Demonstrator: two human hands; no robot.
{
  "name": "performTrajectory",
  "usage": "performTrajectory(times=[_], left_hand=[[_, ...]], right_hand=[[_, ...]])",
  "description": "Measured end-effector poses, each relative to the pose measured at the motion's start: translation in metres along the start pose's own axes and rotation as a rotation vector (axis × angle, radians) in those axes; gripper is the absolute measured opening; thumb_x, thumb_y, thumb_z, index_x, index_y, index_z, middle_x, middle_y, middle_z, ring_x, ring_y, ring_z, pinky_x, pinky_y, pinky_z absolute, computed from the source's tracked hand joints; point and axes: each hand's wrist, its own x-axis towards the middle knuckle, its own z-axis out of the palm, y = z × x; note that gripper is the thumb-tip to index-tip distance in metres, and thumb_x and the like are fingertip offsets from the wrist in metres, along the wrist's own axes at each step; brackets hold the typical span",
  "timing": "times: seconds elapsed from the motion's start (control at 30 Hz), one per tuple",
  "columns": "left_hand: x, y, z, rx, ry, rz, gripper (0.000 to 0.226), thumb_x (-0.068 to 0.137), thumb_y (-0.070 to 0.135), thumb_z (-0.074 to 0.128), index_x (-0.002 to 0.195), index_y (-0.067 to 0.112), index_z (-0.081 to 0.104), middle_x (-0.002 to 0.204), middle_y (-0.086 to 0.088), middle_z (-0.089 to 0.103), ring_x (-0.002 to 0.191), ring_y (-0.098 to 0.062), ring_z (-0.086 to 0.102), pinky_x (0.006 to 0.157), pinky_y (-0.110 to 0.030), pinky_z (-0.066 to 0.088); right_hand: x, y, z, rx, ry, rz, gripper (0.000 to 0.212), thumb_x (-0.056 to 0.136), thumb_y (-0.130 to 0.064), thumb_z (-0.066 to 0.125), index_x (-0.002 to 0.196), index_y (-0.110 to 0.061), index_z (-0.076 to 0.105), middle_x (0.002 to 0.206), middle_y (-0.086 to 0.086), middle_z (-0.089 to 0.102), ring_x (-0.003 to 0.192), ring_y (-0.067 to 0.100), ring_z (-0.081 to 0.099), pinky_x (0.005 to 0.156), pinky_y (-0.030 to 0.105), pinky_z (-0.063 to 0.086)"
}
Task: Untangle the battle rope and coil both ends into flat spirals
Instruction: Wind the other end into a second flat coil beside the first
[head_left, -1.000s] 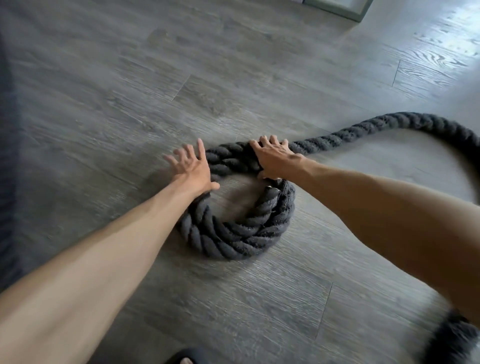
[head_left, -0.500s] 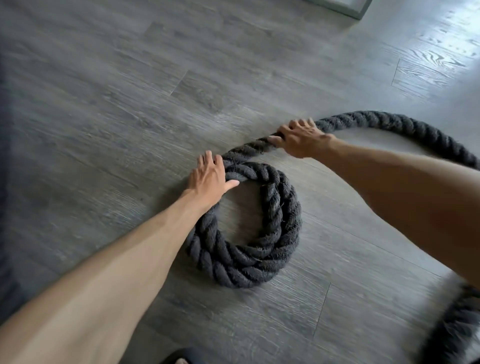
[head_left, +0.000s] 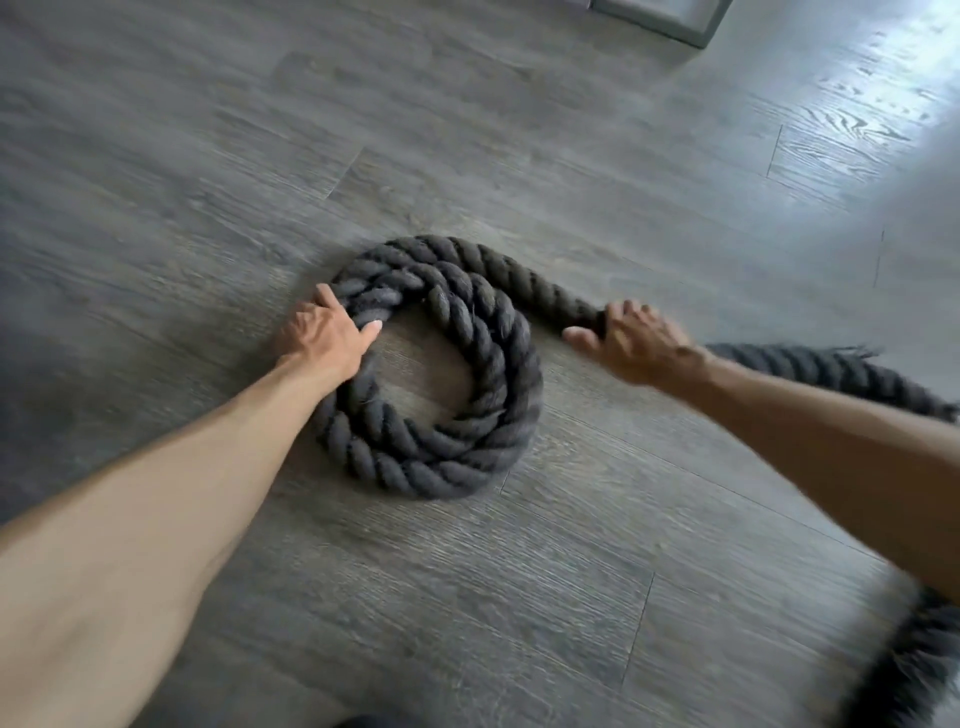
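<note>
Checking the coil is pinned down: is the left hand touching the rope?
Touching. The head view shows the left hand pressed onto the rope at the coil's left side, thumb across the inner turn.

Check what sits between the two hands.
Head view: past the left hand, bare floor inside the coil, then the coil's right-side turns, then floor up to the right hand on the rope.
</note>
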Motion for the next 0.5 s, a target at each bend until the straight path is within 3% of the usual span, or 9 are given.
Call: performTrajectory(times=[0.07, 0.13, 0.23, 0.43, 0.5], left_hand=[[0.001, 0.001, -0.001, -0.09, -0.076, -0.109, 0.1, 0.092, 0.06, 0.05, 0.152, -0.004, 0.001, 0.146, -0.034, 0.034, 0.135, -0.045, 0.036, 0.109, -0.048, 0.031], [-0.002, 0.001, -0.004, -0.15, -0.144, -0.208, 0.103, 0.091, 0.061, 0.051, 0.153, -0.001, -0.004, 0.151, -0.03, 0.031, 0.139, -0.042, 0.031, 0.11, -0.048, 0.03], [-0.006, 0.0, -0.008, -0.209, -0.17, -0.293, 0.103, 0.088, 0.06, 0.058, 0.151, -0.004, 0.006, 0.152, -0.027, 0.032, 0.141, -0.039, 0.032, 0.11, -0.045, 0.032], [-0.025, 0.001, -0.01, -0.24, -0.143, -0.281, 0.101, 0.086, 0.054, 0.065, 0.15, -0.001, 0.008, 0.152, -0.025, 0.033, 0.138, -0.039, 0.035, 0.107, -0.045, 0.035], [-0.03, 0.007, -0.017, -0.185, -0.028, -0.103, 0.113, 0.082, 0.054, 0.068, 0.153, 0.007, -0.006, 0.157, -0.028, 0.016, 0.142, -0.043, 0.024, 0.11, -0.053, 0.028]], right_hand=[[-0.011, -0.046, 0.006, 0.099, 0.001, -0.012, 0.116, 0.08, -0.094, 0.015, 0.141, 0.002, 0.039, 0.136, 0.03, 0.05, 0.119, 0.041, 0.055, 0.096, 0.052, 0.048], [-0.011, -0.081, 0.001, 0.173, -0.007, 0.033, 0.124, 0.079, -0.094, 0.023, 0.155, 0.004, 0.014, 0.151, 0.035, 0.032, 0.138, 0.046, 0.039, 0.108, 0.058, 0.039], [-0.004, -0.103, -0.018, 0.125, -0.118, 0.11, 0.135, 0.073, -0.095, 0.036, 0.157, 0.002, -0.005, 0.157, 0.033, 0.022, 0.146, 0.045, 0.028, 0.109, 0.062, 0.038], [0.005, -0.114, -0.018, 0.182, -0.187, 0.15, 0.142, 0.071, -0.071, 0.076, 0.156, 0.001, -0.012, 0.156, 0.029, 0.023, 0.144, 0.045, 0.025, 0.107, 0.067, 0.036], [0.013, -0.112, -0.016, 0.185, -0.187, 0.121, 0.143, 0.068, -0.067, 0.08, 0.157, -0.001, -0.009, 0.154, 0.027, 0.026, 0.142, 0.044, 0.028, 0.107, 0.065, 0.037]])
